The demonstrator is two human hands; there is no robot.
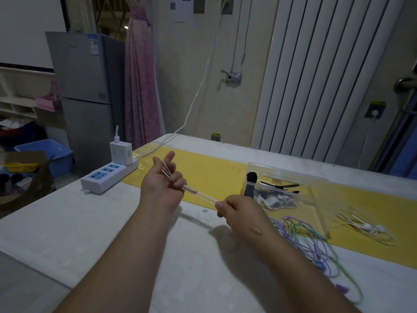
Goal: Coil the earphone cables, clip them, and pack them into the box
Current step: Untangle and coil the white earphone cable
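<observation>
Left of the clear box point(282, 171), above the table point(108, 224), the left hand point(161, 184) holds pale earphone cable point(204, 197) looped over its curled fingers; the right hand point(239, 211) pinches the taut strand; pulling too hard would likely drag loops off.

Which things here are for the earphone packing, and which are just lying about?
For the job: pale cable, held by left hand and right hand; clear box; black clips; purple and green cables; white earphones.
Lying about: power strip; charger; fridge; blue tub.
</observation>
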